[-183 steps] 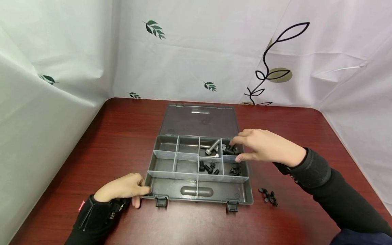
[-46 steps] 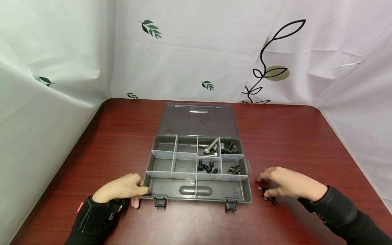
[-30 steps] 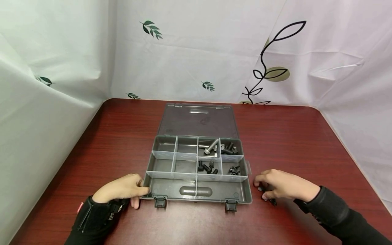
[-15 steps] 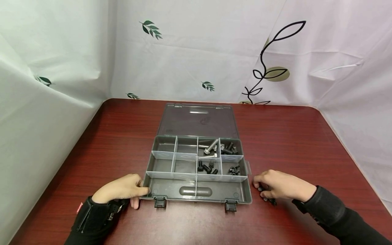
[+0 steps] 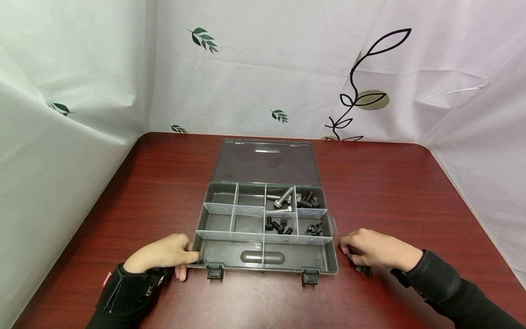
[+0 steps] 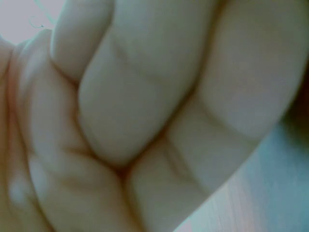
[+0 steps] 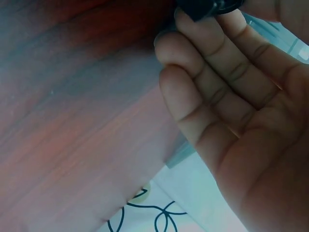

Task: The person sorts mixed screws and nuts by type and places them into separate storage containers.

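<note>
At the front left corner of a grey compartment box (image 5: 230,251), my left hand (image 5: 166,253) grips the wall, thumb over the rim inside. Its curled fingers (image 6: 140,96) fill the left wrist view. To the right of the box, my right hand (image 5: 376,249) is low over the table, pinching a black wing nut (image 7: 198,7) between thumb and fingertips. Part of that piece is hidden by the hand. More black wing nuts (image 5: 363,269) lie just under the thumb. Similar black wing nuts (image 5: 314,229) sit in the box's right middle compartment.
The box's transparent lid (image 5: 267,162) lies opened back on the table (image 5: 386,183). Silver bolts (image 5: 283,197), black bolts (image 5: 279,225) and dark bolts (image 5: 306,200) occupy separate compartments. Two latches (image 5: 310,276) stick out in front. White cloth (image 5: 246,73) walls the table's back and sides.
My right hand has come from the box's right compartments down to the wing nuts on the table, and its fingers have drawn together on one. The left hand keeps its place.
</note>
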`<move>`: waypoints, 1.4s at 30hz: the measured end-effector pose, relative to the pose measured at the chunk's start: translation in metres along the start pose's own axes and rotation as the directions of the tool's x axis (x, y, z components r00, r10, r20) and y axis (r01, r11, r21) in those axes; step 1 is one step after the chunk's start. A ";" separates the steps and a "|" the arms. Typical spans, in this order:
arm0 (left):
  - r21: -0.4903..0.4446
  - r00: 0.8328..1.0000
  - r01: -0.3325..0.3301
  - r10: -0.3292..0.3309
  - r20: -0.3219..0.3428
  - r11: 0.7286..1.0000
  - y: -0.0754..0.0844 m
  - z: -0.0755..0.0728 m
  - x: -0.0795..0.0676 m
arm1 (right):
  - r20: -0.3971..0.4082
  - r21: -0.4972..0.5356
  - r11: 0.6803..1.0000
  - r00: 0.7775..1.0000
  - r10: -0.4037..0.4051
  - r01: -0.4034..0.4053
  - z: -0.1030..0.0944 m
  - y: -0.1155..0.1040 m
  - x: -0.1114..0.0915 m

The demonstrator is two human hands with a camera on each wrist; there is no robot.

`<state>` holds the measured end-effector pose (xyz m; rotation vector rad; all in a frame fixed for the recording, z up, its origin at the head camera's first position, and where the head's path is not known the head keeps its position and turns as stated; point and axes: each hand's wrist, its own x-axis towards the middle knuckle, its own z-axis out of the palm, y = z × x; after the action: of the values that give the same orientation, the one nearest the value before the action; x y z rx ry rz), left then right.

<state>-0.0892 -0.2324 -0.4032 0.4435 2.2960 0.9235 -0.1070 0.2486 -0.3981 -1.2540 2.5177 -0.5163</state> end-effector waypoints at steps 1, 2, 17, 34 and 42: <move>0.001 1.000 0.000 0.000 -0.001 1.000 0.000 0.000 0.000 | -0.001 -0.005 1.000 1.000 0.000 0.000 -0.001 0.000 0.000; 0.001 1.000 -0.001 0.001 -0.001 1.000 0.000 0.000 0.000 | -0.003 -0.009 1.000 1.000 0.002 -0.002 -0.002 0.000 -0.001; 0.005 1.000 -0.022 0.021 0.003 1.000 0.000 -0.001 -0.001 | -0.080 -0.077 0.995 0.995 0.053 -0.059 -0.045 -0.006 -0.007; -0.002 1.000 -0.017 0.017 -0.002 1.000 0.000 -0.001 -0.001 | -0.136 -0.133 0.991 0.990 -0.045 0.026 -0.065 -0.005 -0.003; 0.003 1.000 -0.007 0.007 -0.004 1.000 0.000 0.000 0.000 | -0.121 -0.148 0.988 0.991 -0.057 0.038 -0.072 -0.007 0.003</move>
<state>-0.0891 -0.2325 -0.4031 0.4517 2.3009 0.9252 -0.1328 0.2560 -0.3303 -1.3771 2.6780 -0.4412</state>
